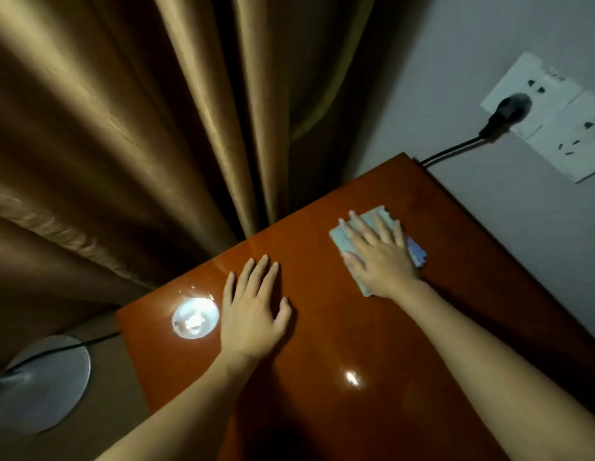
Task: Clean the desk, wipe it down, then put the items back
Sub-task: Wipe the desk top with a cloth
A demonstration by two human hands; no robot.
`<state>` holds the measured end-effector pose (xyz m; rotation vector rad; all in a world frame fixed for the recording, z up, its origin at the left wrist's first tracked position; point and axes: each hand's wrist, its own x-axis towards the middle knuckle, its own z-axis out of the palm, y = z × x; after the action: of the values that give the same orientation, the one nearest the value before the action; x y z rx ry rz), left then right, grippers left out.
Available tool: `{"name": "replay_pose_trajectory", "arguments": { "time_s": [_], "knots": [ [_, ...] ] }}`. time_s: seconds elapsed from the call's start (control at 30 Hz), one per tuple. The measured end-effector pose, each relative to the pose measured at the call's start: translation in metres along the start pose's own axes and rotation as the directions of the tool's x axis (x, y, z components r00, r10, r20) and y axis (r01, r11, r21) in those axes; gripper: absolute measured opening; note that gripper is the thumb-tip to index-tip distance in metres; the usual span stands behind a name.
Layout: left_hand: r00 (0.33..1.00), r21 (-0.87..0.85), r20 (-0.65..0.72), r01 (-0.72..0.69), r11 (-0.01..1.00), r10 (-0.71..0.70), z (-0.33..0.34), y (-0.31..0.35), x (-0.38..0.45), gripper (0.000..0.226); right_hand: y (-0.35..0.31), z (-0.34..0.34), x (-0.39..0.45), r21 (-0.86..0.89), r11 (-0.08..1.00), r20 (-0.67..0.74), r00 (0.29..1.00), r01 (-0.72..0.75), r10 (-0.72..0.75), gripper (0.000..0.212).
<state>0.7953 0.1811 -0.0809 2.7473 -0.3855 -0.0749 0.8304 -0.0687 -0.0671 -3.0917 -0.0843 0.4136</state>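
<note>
Reddish-brown and glossy, the one desk (322, 327) fills the lower middle and lower right of the frame, its top showing two bright reflections of light, a large round one at lower left of centre and a small one nearer the bottom. Two bare hands lie on it. The right hand (377, 252), right of centre, presses flat with its fingers straight and spread on a single pale blue-green cleaning cloth (375, 216), which lies folded on the desk's far right part and shows beyond the fingertips and beside the wrist. The left hand (252, 314), at the centre of the frame, rests palm down on the bare wood with fingers straight and slightly apart, holding nothing, well apart from the cloth. Tan curtains (123, 128) hang in heavy folds across the upper left. On the grey wall at upper right sit two white socket plates (555, 104), with one black plug (508, 109) in the nearer one and its cable running down behind the desk. At lower left stands one round grey base (40, 387) with a dark cord across it.
</note>
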Motion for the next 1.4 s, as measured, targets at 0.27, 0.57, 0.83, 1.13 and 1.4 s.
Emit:
{"name": "replay_pose_trajectory", "arguments": {
  "time_s": [0.27,0.57,0.83,1.13,1.4],
  "knots": [
    [0.997,-0.014,0.014,0.07,0.997,-0.07,-0.011,-0.017,-0.024,0.063,-0.08,-0.017,0.06,0.203,0.939,-0.018,0.958,-0.278,0.288,0.056],
    [0.998,-0.033,-0.04,0.056,0.998,-0.057,-0.006,-0.02,-0.028,0.063,-0.051,0.01,-0.032,0.022,0.998,0.023,0.998,0.052,-0.053,0.068],
    [0.998,-0.039,-0.041,0.056,0.998,-0.057,-0.005,-0.021,-0.029,0.06,-0.077,-0.001,0.029,0.186,0.901,-0.021,0.915,-0.393,0.403,0.058],
    [0.999,-0.03,0.013,0.039,0.999,-0.038,-0.02,-0.055,-0.08,0.06,-0.13,0.023,-0.048,0.028,0.982,-0.035,0.982,0.188,-0.187,0.061],
    [1.0,-0.056,0.0,0.008,0.998,-0.008,-0.029,-0.067,-0.093,0.058,-0.129,0.014,-0.002,0.154,0.921,-0.044,0.929,-0.357,0.367,0.057]
  ]
}}
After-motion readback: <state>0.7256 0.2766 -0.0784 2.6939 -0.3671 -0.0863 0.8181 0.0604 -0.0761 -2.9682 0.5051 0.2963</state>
